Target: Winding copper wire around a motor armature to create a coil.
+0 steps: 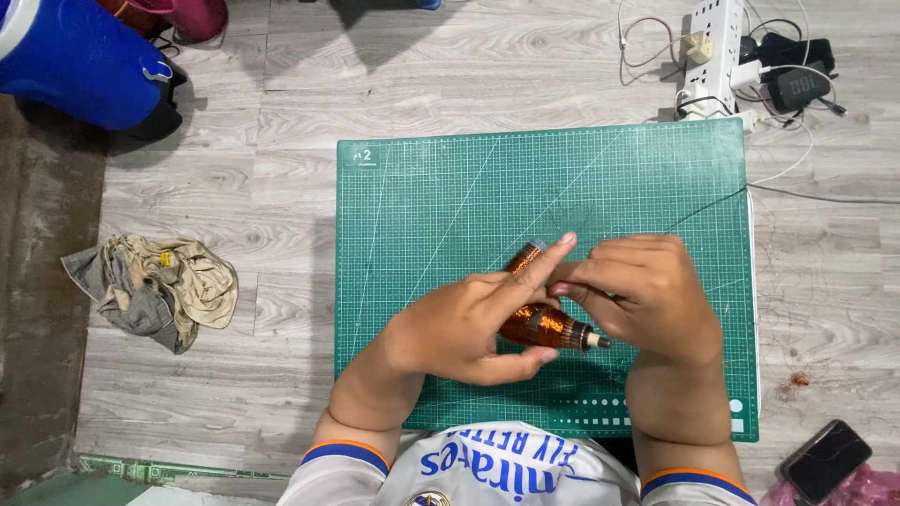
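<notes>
Left hand [464, 328] cradles copper-wound coil [544, 323], index finger steadying windings. Right hand [647, 295], just beside, pinched narrow, probably tensioning fine wire; over green cutting mat [422, 206].

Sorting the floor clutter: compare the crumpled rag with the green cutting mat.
The crumpled rag is beige-grey and bunched; the green cutting mat is flat and gridded. The rag is far smaller than the mat. The rag lies untouched; hands work over the mat. Both rest on the wood-look floor.

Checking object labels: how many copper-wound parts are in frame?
1. A single copper-wound coil over the green cutting mat, gripped by the left hand and right hand; hands could hide more.
</notes>
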